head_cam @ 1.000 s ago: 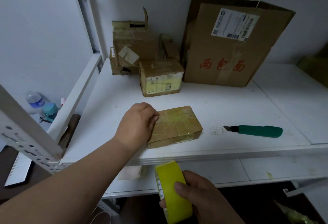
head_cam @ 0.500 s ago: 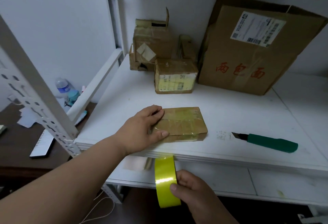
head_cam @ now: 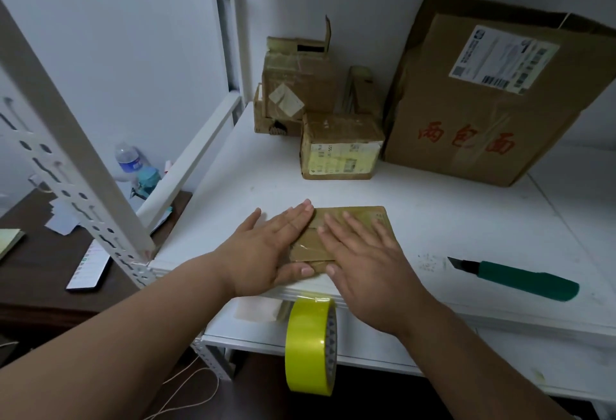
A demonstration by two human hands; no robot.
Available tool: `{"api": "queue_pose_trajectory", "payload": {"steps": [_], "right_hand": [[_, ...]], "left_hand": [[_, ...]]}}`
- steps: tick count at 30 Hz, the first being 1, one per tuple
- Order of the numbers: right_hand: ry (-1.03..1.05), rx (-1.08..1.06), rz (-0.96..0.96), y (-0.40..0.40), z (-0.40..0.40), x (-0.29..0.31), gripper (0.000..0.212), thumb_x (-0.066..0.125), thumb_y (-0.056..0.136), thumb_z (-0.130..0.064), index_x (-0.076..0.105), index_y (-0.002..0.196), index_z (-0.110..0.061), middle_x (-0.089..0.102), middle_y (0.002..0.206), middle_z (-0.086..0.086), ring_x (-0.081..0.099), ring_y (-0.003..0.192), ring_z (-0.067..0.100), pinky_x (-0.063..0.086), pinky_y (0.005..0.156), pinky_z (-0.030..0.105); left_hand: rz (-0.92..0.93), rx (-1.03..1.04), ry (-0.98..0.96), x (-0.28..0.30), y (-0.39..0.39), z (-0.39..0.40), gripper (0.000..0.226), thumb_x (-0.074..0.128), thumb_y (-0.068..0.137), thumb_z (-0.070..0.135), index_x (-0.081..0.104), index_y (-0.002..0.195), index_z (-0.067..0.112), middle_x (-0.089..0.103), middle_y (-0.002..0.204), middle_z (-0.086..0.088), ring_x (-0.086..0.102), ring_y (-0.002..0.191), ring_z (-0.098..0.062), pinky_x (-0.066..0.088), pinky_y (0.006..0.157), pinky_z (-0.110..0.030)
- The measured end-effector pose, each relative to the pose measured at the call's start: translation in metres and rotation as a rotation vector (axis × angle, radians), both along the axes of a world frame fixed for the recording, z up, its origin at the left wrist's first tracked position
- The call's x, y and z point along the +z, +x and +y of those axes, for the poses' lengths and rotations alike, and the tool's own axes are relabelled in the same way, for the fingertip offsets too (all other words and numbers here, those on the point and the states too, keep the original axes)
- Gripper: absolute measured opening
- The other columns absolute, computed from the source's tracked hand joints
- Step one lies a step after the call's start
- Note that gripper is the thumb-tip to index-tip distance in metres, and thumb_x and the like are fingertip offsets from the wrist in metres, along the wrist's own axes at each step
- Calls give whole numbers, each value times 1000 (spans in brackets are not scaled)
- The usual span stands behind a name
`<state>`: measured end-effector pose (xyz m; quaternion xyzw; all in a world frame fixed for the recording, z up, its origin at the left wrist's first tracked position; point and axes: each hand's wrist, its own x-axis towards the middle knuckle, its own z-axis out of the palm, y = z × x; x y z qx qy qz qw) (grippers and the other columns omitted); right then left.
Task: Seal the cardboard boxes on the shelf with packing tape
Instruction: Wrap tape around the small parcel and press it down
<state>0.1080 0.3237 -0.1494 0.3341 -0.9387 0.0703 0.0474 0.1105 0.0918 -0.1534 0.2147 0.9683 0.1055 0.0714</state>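
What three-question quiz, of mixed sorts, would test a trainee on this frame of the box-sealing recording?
1. True or false: both hands lie flat on the small flat box at the shelf's front edge.
2. Multiple choice: where is the yellow tape roll? A) in the right hand B) hanging below the shelf edge, in neither hand C) on the big box
3. Fill in: the green utility knife lies to the ___ of the flat box.

Key:
1. True: the left hand and right hand press it with straight fingers.
2. B
3. right
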Motion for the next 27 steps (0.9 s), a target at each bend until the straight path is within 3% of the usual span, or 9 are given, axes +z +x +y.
{"api": "queue_pose_trajectory", "payload": {"steps": [4, 8, 11, 13, 15, 19, 22, 25, 27], "right_hand": [[22, 111, 8, -6, 14, 0, 52, 36, 96, -43, 48, 144, -27, 37, 156, -2, 26, 148, 21, 17, 120, 46], [-185, -39, 41, -6, -1, 11, 47, 42, 91, -49, 63, 126, -25, 50, 148, -2, 33, 145, 19, 22, 118, 57], [-134, -249, -67, -9, -18, 16, 72, 37, 89, -65, 28, 152, -30, 10, 165, -4, 2, 153, 17, 2, 123, 50], [-20, -296, -210, -16, -21, 20, 82, 38, 89, -71, 5, 156, -35, -9, 165, -7, -12, 152, 17, -4, 122, 48], [33, -295, -324, -23, -18, 29, 86, 44, 88, -70, 2, 156, -38, -12, 165, -9, -14, 151, 15, -1, 123, 45], [-42, -279, -540, -40, -11, 49, 85, 64, 86, -52, 16, 154, -38, 13, 162, -10, 3, 148, 15, 15, 120, 39], [-53, -381, -406, -39, -26, 45, 68, 56, 82, -65, 32, 142, -42, 34, 146, -9, 22, 137, 18, 28, 110, 40], [-1, -403, -358, -38, -34, 42, 59, 54, 82, -67, 37, 133, -43, 39, 136, -8, 28, 130, 20, 32, 104, 42], [-14, -407, -451, -45, -31, 48, 53, 56, 85, -61, 39, 132, -43, 41, 136, -8, 29, 130, 19, 33, 102, 41]], "left_hand": [[-46, 26, 159, -6, -3, 0, 104, 11, 67, 96, -27, 144, 37, -23, 155, 23, -5, 143, 7, 2, 122, -37], [-237, 172, 552, -7, -2, 7, 105, 59, 70, 72, 0, 152, 45, 14, 162, 18, 17, 147, 0, 14, 123, -43], [-321, 324, 872, -6, 3, 17, 77, 63, 72, 63, 23, 137, 61, 30, 147, 31, 29, 140, 5, 14, 124, -40], [-294, 337, 887, -7, 4, 19, 63, 61, 76, 59, 27, 128, 67, 25, 144, 42, 24, 140, 12, 11, 124, -42], [-305, 313, 856, -7, 4, 17, 65, 62, 79, 49, 25, 129, 66, 20, 140, 47, 19, 137, 20, 9, 124, -42], [-344, 303, 854, 2, 3, 12, 84, 75, 82, 35, 26, 150, 42, 22, 153, 30, 20, 142, 10, 15, 124, -34], [-390, 346, 913, 5, 4, 13, 93, 82, 77, 27, 27, 152, 37, 25, 156, 23, 25, 141, 6, 22, 119, -21], [-421, 384, 922, 6, 4, 11, 94, 81, 79, 13, 27, 153, 31, 32, 151, 18, 34, 133, 5, 29, 98, 2], [-472, 386, 961, 10, 2, 10, 94, 82, 78, 12, 28, 152, 32, 42, 145, 14, 44, 127, 3, 36, 97, -4]]}}
